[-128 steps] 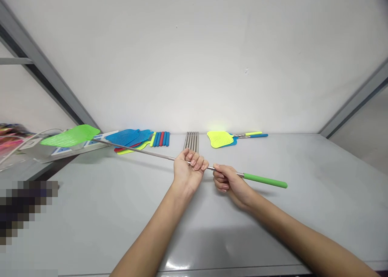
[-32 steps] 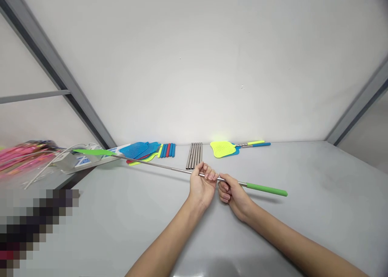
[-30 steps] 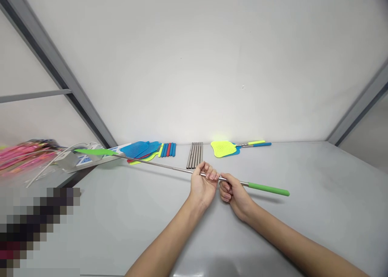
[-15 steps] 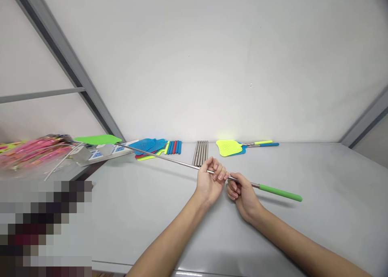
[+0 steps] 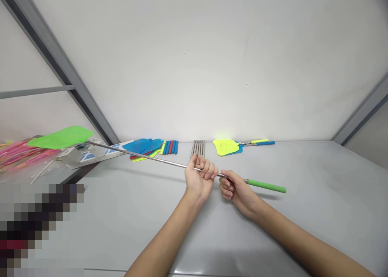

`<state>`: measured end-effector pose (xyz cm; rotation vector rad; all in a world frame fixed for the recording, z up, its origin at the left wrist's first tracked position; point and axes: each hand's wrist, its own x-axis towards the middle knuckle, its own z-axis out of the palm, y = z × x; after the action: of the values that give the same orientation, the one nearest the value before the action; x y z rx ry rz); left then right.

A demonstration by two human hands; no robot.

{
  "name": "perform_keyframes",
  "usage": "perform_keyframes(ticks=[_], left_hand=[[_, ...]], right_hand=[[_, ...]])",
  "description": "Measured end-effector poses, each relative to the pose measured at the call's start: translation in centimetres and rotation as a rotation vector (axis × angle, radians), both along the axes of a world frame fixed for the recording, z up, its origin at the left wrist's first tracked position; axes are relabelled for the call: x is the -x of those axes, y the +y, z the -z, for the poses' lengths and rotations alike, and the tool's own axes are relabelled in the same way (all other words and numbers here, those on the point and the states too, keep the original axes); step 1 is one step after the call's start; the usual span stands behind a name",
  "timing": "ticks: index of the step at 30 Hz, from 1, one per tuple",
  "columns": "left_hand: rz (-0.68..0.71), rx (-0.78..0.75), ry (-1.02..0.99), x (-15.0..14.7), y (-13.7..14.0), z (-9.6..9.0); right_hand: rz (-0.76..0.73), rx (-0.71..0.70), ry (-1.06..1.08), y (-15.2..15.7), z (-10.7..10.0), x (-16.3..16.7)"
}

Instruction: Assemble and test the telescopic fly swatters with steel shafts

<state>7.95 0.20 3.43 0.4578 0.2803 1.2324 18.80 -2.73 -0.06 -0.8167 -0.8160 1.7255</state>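
Note:
A fly swatter with a long metal rod, a green handle and a green head (image 5: pixel 65 137) slants across the view above the table. My left hand (image 5: pixel 201 176) is closed around the middle of its rod, palm turned up. Just to the right, my right hand (image 5: pixel 232 185) grips the rod close to the green handle (image 5: pixel 266 186). The swatter's head reaches far left, over plastic-wrapped goods. Behind my left hand lie several metal rods (image 5: pixel 199 147) side by side, their near ends partly hidden by it.
At the back left lie blue, red and yellow swatter heads (image 5: pixel 140 146) beside a row of coloured handles (image 5: pixel 170 147). Yellow and blue swatters (image 5: pixel 226 147) lie at the back right. A power strip (image 5: pixel 91 156) and pink bagged goods (image 5: pixel 24 160) are at the left, before a wall.
The swatter has shifted left along with both hands, and its green head now shows more of its flat face. The view has turned slightly. Both hands keep their hold.

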Motion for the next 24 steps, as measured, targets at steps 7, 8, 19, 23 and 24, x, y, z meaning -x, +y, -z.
perform_keyframes(ticks=[7, 8, 19, 23, 24], left_hand=[[-0.115, 0.081, -0.016, -0.1, 0.2, -0.6], [-0.128, 0.094, -0.011, 0.0, 0.2, -0.7], [-0.167, 0.152, -0.022, 1.2, 0.9, -1.2], [-0.151, 0.179, -0.029, 1.3, 1.1, -1.3], [-0.145, 0.18, -0.03, 1.3, 1.1, -1.3]], right_hand=[[0.112, -0.117, -0.098, 0.2, -0.6, 0.0], [0.11, -0.121, -0.104, 0.2, -0.7, 0.0], [0.1, -0.146, -0.13, 0.3, -1.0, -0.6], [0.098, -0.149, -0.148, 0.3, -0.9, -0.8], [0.099, -0.151, -0.155, 0.3, -0.9, -0.8]])
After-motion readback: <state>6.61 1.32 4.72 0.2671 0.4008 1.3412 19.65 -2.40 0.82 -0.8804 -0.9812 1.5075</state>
